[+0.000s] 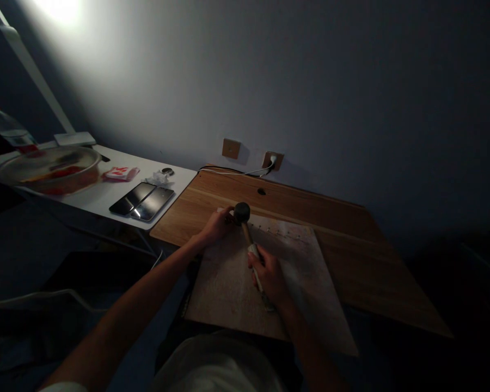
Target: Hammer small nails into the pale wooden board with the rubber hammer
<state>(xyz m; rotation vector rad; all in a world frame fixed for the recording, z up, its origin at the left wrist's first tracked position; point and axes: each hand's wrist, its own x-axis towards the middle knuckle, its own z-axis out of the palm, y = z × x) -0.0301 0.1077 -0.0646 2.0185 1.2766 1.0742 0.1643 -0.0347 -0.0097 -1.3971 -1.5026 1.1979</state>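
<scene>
My right hand (269, 272) is wrapped round the handle of a mallet (242, 212) with a dark, round head and a light, wrapped-looking grip. The mallet's head is over the far left part of a pale wooden board (228, 294). Right beside that head is my left hand (218, 226), its fingers drawn together close to the board's far edge. Whatever the fingertips hold is too dark and small to make out. Along the far edge of the board runs a row of several small nail-like points (277, 233).
The board lies partly on a brown wooden table (375, 261) against the wall. On the white table (93, 198) to the left are two phones (152, 202), a red-and-white packet (121, 173), a large clear bowl (51, 170), a bottle (10, 129) and a lamp (41, 81). A plugged-in cable (245, 173) runs along the wall.
</scene>
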